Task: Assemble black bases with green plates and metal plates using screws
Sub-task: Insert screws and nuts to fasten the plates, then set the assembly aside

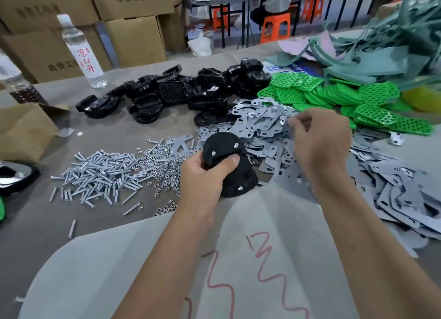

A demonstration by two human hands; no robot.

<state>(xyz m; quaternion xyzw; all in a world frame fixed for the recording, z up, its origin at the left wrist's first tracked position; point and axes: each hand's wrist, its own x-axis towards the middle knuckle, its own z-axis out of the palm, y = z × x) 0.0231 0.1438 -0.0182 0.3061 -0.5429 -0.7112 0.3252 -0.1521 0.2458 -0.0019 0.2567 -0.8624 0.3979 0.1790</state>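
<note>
The left hand point(205, 175) reaches in from the lower middle with its forearm angled up and slightly right, back of the hand toward the camera, and grips a black base point(226, 161) held up over the counter point(100, 225); its thumb lies curled across the near face of the base and the fingers wrap behind it out of sight. Three silver screw ends point(213, 153) stick out of the base's upper and lower parts. The right hand point(319, 142) extends from the lower right, wrist raised and bent, knuckles up, over the heap of grey metal plates point(262, 127); its fingertips point(294, 125) are drawn together at the pile, seemingly pinching the edge of a plate, though motion blur keeps the grip from being certain. That heap spreads right and toward the near edge of the counter. Behind it lies a pile of black bases point(181, 91), and to the right of those a pile of perforated green plates point(334, 96). Left of the held base are a scatter of loose screws point(100, 173) and a patch of small nuts point(162, 161). A water bottle point(81, 53) stands upright at the far left, in front of stacked cardboard boxes point(133, 39).
</note>
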